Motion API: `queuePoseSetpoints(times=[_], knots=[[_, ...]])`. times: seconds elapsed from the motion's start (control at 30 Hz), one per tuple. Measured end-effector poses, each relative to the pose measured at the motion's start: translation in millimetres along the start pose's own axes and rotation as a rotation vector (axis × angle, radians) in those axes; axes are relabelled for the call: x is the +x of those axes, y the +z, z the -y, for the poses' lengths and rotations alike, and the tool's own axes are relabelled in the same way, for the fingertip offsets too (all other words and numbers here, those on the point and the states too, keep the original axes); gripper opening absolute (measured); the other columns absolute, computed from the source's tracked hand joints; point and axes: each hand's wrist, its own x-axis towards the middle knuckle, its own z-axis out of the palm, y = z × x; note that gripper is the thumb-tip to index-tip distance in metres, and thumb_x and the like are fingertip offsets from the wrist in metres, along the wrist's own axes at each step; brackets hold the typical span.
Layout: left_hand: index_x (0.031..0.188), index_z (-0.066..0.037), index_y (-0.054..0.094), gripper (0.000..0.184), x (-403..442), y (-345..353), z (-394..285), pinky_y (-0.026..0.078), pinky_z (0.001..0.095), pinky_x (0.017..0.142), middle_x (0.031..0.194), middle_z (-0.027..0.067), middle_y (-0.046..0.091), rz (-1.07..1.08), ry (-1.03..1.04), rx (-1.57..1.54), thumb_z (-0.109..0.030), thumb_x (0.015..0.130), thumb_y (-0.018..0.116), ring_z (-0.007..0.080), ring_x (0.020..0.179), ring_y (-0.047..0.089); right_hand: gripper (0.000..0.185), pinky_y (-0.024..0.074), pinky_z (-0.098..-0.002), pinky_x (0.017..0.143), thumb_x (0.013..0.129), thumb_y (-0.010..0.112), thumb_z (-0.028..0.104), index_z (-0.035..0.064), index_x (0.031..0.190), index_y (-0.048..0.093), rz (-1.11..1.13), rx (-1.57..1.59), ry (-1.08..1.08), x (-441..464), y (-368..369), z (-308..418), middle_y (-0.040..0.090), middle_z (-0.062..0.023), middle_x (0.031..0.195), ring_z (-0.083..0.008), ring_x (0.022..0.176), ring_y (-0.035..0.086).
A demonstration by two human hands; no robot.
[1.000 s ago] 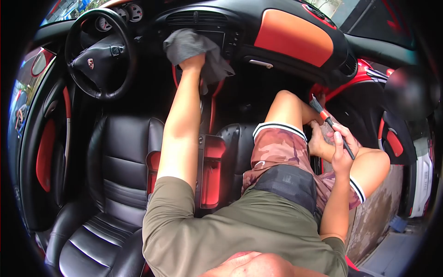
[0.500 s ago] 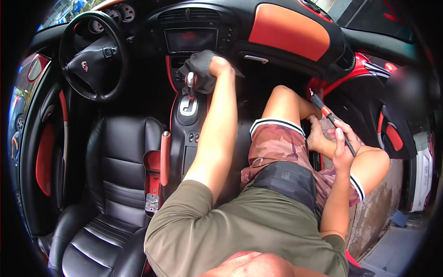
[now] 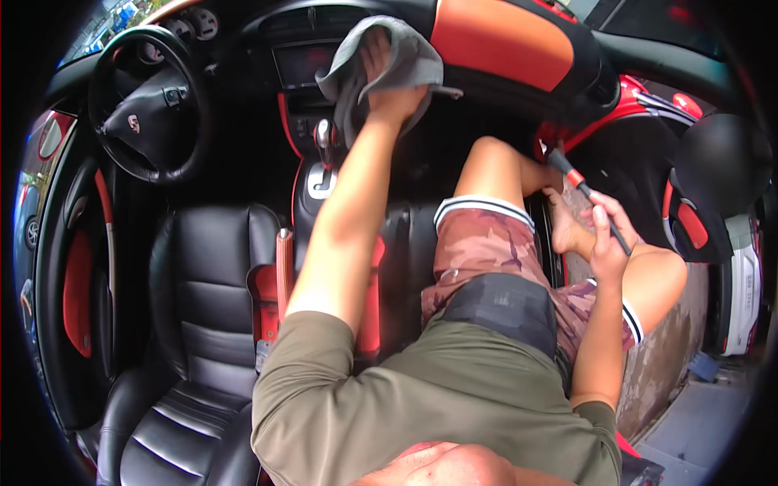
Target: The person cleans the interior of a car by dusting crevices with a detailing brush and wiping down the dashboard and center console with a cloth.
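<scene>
My left hand (image 3: 387, 85) reaches to the dashboard with a grey microfiber cloth (image 3: 409, 53) bunched around it. Its fingers are stretched out along the cloth, which covers the right part of the centre screen (image 3: 304, 66) and the console below. My right hand (image 3: 612, 231) is closed around the black handle of a detailing brush (image 3: 574, 176) with a red band. The brush points up and left, its dark bristles near my bare foot and the door opening. Below my left hand stands the gear shifter (image 3: 325, 142).
The steering wheel (image 3: 150, 105) and black driver's seat (image 3: 215, 292) are at left. A red handbrake lever (image 3: 284, 267) rises between the seats. Ahead is the orange-red dashboard panel (image 3: 502, 42). The passenger door (image 3: 640, 174) stands open at right, with pavement beyond it.
My left hand has moved up and slightly right from beside the shifter, and the cloth has spread out over the dashboard. The brush in my right hand has barely moved.
</scene>
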Motion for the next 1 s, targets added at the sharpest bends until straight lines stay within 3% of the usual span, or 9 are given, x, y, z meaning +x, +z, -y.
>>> queuePoseSetpoints(times=[0.17,0.3,0.5,0.67,0.73,0.83,0.9,0.97,1.0], knots=[[0.161,-0.008,0.036,0.089,-69.5,1.4,-13.6,0.019,0.0583,0.126,0.166,0.0229,0.034,0.220,-0.121,-0.094,-0.048,0.089,0.069,0.0422,0.156,0.027,0.023,0.0481,-0.0200,0.073,0.105,0.062,0.010,-0.0009,0.123,0.072,-0.031,0.101,0.109,19.5,2.6,-26.3,0.072,-0.0036,0.091,-0.0060,0.080,0.061],[0.163,-0.014,0.035,0.080,-100.9,25.2,-17.3,0.011,0.0581,0.127,0.170,0.0184,0.031,0.315,-0.035,0.263,-0.041,0.094,0.064,0.0382,0.159,0.023,0.023,0.0368,-0.0169,0.052,0.106,0.062,0.008,-0.0023,0.124,0.070,0.036,0.150,0.199,39.9,7.3,-58.2,0.071,-0.0053,0.088,-0.0008,0.060,0.051],[0.147,-0.011,0.055,0.058,-79.9,54.5,32.5,0.025,0.0618,0.118,0.153,0.0201,0.049,0.178,-0.164,0.211,-0.036,0.095,0.063,0.0401,0.145,0.041,0.024,0.0505,-0.0228,0.080,0.106,0.062,0.010,-0.0028,0.123,0.073,0.090,0.103,0.169,62.1,-10.0,-109.3,0.075,-0.0067,0.097,-0.0084,0.088,0.066],[0.136,-0.009,0.064,0.049,-106.9,60.8,97.0,0.034,0.0622,0.112,0.141,0.0216,0.060,0.232,-0.436,0.568,-0.036,0.095,0.064,0.0421,0.134,0.053,0.028,0.0531,-0.0274,0.083,0.107,0.057,0.009,-0.0062,0.125,0.070,0.132,-0.005,0.182,77.1,-29.6,-135.5,0.075,-0.0129,0.103,-0.0141,0.089,0.067],[0.132,-0.008,0.068,0.047,-131.0,58.2,79.8,0.038,0.0624,0.110,0.136,0.0222,0.064,0.280,-0.357,0.754,-0.036,0.095,0.064,0.0430,0.129,0.057,0.025,0.0537,-0.0263,0.082,0.106,0.058,0.007,-0.0064,0.123,0.072,0.148,-0.036,0.160,85.0,-42.0,-144.4,0.075,-0.0123,0.103,-0.0135,0.090,0.069],[0.110,0.002,0.076,0.042,-150.2,24.5,-39.0,0.056,0.0577,0.090,0.105,0.0299,0.074,0.253,0.191,0.018,-0.035,0.093,0.066,0.0458,0.102,0.072,0.027,0.0539,-0.0282,0.083,0.106,0.055,0.005,-0.0082,0.124,0.070,0.141,-0.120,0.182,91.7,-64.3,-160.5,0.075,-0.0152,0.104,-0.0152,0.089,0.068],[0.121,0.002,0.073,0.048,-122.0,48.8,-70.0,0.055,0.0492,0.100,0.122,0.0318,0.070,1.066,-0.592,-0.137,-0.035,0.090,0.070,0.0429,0.118,0.068,0.030,0.0536,-0.0304,0.084,0.107,0.054,0.008,-0.0081,0.126,0.070,0.146,-0.150,0.221,91.8,-81.8,-172.6,0.075,-0.0169,0.103,-0.0181,0.091,0.068],[0.151,-0.012,0.055,0.071,-134.5,106.1,-48.2,0.046,0.0523,0.112,0.150,0.0200,0.058,1.804,-0.408,0.026,-0.058,0.096,0.058,0.0392,0.137,0.057,0.030,0.0540,-0.0312,0.084,0.107,0.054,0.010,-0.0080,0.127,0.069,0.152,-0.237,0.281,86.4,-93.0,-177.7,0.075,-0.0175,0.102,-0.0188,0.090,0.068],[0.160,-0.024,0.043,0.074,-150.4,124.9,-46.7,0.042,0.0517,0.117,0.159,0.0153,0.050,1.698,-0.354,-0.007,-0.062,0.097,0.053,0.0378,0.144,0.050,0.031,0.0541,-0.0316,0.084,0.108,0.053,0.010,-0.0080,0.126,0.069,0.164,-0.255,0.283,83.5,-98.1,-181.7,0.074,-0.0180,0.103,-0.0192,0.090,0.069]])
